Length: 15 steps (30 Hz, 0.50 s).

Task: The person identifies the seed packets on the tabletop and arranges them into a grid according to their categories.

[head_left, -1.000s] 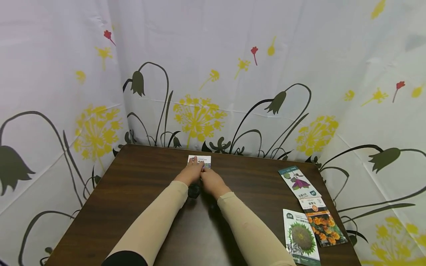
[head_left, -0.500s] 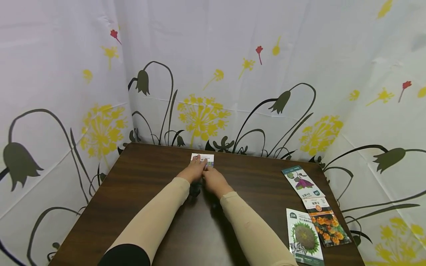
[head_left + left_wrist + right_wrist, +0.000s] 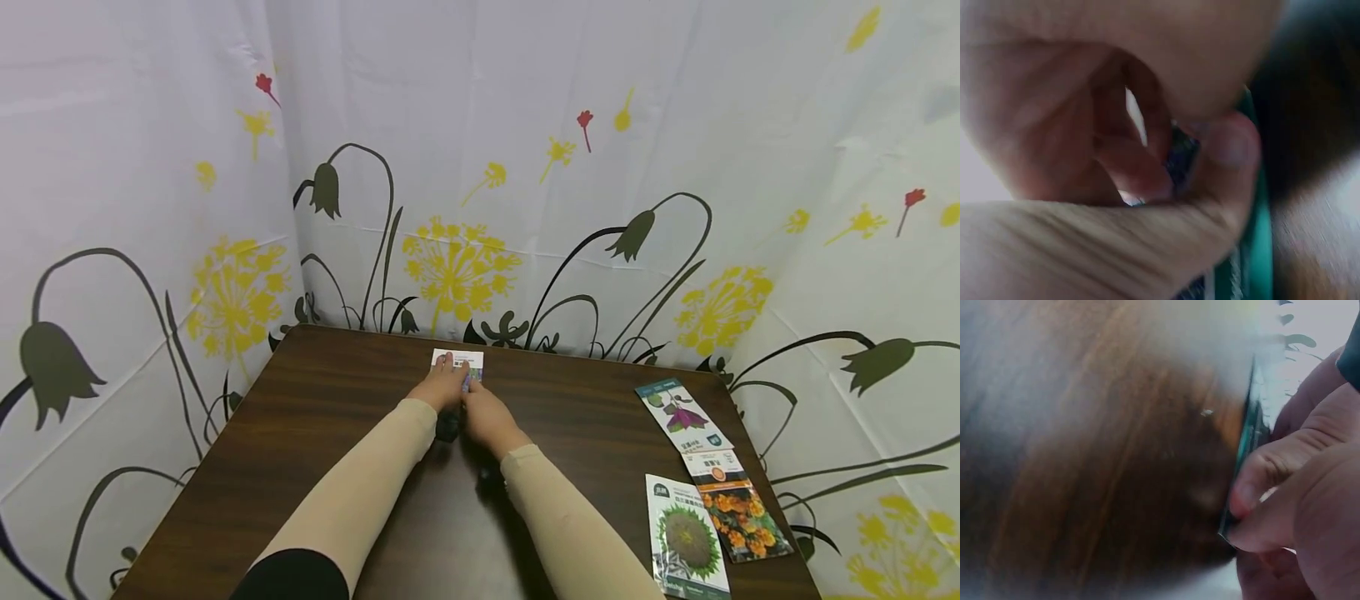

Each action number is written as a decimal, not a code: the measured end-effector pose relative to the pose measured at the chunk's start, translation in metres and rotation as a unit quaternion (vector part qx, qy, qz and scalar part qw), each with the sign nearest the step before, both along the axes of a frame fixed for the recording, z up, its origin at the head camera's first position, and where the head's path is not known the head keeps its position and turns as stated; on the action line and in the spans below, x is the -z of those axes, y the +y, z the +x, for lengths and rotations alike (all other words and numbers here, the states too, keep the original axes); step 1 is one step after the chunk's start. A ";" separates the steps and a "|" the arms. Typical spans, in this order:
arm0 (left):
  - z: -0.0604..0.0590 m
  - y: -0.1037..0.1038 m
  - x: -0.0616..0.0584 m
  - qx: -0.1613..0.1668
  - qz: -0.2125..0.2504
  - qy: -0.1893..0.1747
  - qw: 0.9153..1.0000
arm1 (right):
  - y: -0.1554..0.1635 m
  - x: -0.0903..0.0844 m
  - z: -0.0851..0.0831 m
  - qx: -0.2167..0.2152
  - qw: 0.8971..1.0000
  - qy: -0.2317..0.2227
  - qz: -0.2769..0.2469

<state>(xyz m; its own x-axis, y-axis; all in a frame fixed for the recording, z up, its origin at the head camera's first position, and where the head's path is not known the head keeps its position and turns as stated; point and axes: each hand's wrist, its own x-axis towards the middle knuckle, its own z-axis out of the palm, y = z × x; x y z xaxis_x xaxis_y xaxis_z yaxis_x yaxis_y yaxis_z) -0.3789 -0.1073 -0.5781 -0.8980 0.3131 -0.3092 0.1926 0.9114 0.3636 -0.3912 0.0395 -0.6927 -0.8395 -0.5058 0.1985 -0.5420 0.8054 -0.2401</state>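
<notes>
Hands meet near the far edge of the dark brown wooden desk (image 3: 315, 433), around its middle, both on one small white seed packet with a green edge (image 3: 459, 363). The left hand (image 3: 442, 388) lies over the packet's near left part with fingers curled onto it; in the left wrist view its thumb (image 3: 1225, 156) and a bent finger close on the packet's green border (image 3: 1259, 250). The right hand (image 3: 483, 414) pinches the packet's right edge (image 3: 1242, 450), thumb and forefinger (image 3: 1266, 475) clamped on the thin rim, as the right wrist view shows. So both hands are closed on the same packet, side by side and touching.

Compared with a second ago, little has shifted: the packet sits at the same spot by the far edge, and the hands have kept their hold on it. The right hand seems to have drawn slightly nearer the packet's right edge, which suggests, as a judgement, that the work on this packet is still going on rather than finished.

Three other seed packets lie near the right edge of the desk, well apart from the hands: one with a purple flower (image 3: 681, 413), one with orange flowers (image 3: 737, 503) just behind it toward the near corner, and one with a sunflower head (image 3: 687, 535) beside that. A white curtain printed with yellow and dark flowers (image 3: 525, 167) hangs behind the desk.
</notes>
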 end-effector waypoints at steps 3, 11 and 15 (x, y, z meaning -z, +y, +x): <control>-0.002 0.006 -0.004 -0.011 0.002 -0.002 1.000 | 0.004 -0.008 0.003 0.005 1.000 -0.024 -0.002; -0.003 -0.004 0.002 0.020 0.043 -0.052 0.998 | 0.013 -0.004 0.016 -0.008 0.998 -0.052 -0.027; -0.003 -0.009 0.008 0.030 0.059 -0.053 0.996 | 0.022 -0.007 0.025 -0.031 0.996 -0.046 -0.067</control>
